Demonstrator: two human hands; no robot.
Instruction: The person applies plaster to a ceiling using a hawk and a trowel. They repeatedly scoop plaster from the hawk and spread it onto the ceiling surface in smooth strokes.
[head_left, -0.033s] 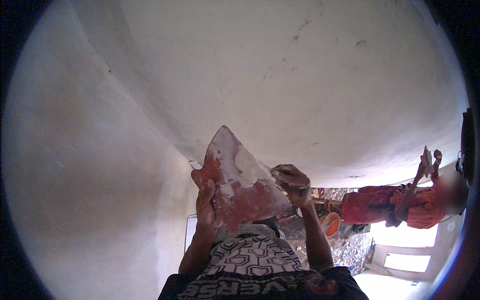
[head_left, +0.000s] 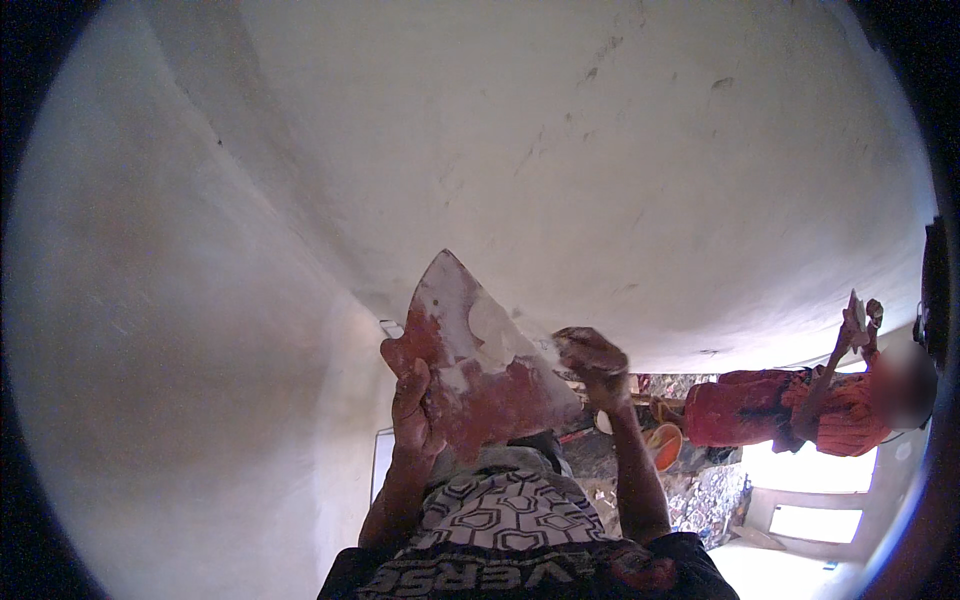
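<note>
My left hand (head_left: 412, 408) grips the left edge of a reddish, pointed sheet (head_left: 500, 402), held out in front of my body. White putty (head_left: 492, 335) is smeared over the sheet's upper part and along its right side. At the sheet's right edge, my right hand (head_left: 592, 355) is closed, with its fingers bent and slightly blurred. Something pale and thin shows between this hand and the sheet; its kind cannot be made out. White residue marks the fingers of my right hand.
A large pale wall (head_left: 560, 180) with dark scuffs fills the view ahead; another wall (head_left: 180, 350) meets it at left. At right, a co-worker in red clothes (head_left: 740, 408) holds a flat pale tool (head_left: 856, 318). An orange bucket (head_left: 664, 446) stands on the littered floor.
My right hand has shifted slightly to the right, away from the sheet's edge. The sheet and my left hand stay almost where they were.
</note>
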